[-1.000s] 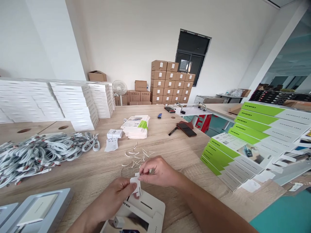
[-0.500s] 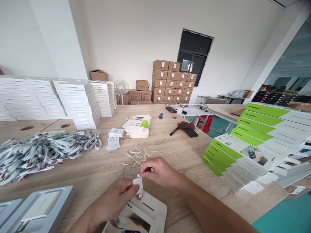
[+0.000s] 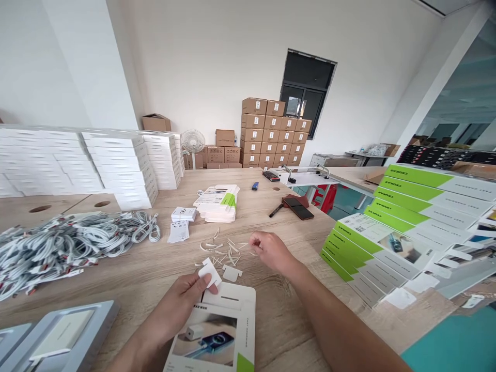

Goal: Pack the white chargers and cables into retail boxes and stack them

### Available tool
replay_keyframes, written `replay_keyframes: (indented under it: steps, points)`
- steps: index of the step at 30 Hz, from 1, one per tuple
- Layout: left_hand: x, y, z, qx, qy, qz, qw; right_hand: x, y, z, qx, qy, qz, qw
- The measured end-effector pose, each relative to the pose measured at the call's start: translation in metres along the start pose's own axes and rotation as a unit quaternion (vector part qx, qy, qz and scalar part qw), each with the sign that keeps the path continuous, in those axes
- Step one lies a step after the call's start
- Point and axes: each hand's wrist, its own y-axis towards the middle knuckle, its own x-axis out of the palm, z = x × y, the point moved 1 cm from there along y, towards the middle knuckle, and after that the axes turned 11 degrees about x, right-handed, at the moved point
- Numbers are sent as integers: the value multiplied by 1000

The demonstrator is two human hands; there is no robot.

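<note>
My left hand [image 3: 189, 294] pinches a small white notched card piece [image 3: 210, 272] between thumb and fingers. Just beneath that hand lies a flat white printed box [image 3: 246, 315], with a picture of a phone and a charger on its front and a slot near its top edge. A second white card piece [image 3: 232, 273] rests on the wood beyond the box. Over the tabletop to the right, beside the thin off-white scrap strips [image 3: 228, 251], my right hand [image 3: 269, 251] is closed with curled fingers. What those fingers hold, if anything, is hidden.
Coiled white cables [image 3: 77, 243] and a grey tray [image 3: 103, 323] sit to the left, white box stacks [image 3: 120, 160] behind. Folded packaging [image 3: 217, 204] and small cards [image 3: 182, 214] lie ahead; a phone [image 3: 298, 207] and marker [image 3: 276, 210] farther right. Green-and-white boxes [image 3: 372, 248] rise at right.
My right hand has moved away from the left, up and to the right. A white card piece now lies on the table near the scraps. The printed box shows more fully.
</note>
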Motion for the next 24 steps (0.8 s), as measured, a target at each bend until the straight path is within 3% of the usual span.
replay_keyframes:
  steps: [3,9,13,16,19,22,24]
  points:
    - [1,2,-5,32,-19,-11,999,9,-6,-10,-9,-3,19,1000]
    - [3,5,-10,90,-28,-15,995,30,-38,-64,-58,131,-58,988]
    - [6,4,-5,116,-42,-21,992,34,-47,-79,-54,207,-68,974]
    - [2,3,-2,107,-41,-15,993,29,-43,-74,1,290,-60,955]
    - [-8,2,-2,66,-82,30,994,22,-38,-66,21,296,-51,954]
    - [-17,-1,-2,17,-175,65,982,16,-36,-64,-26,248,-34,968]
    - [-20,-3,0,10,-229,50,972,16,-38,-65,-77,208,-27,975]
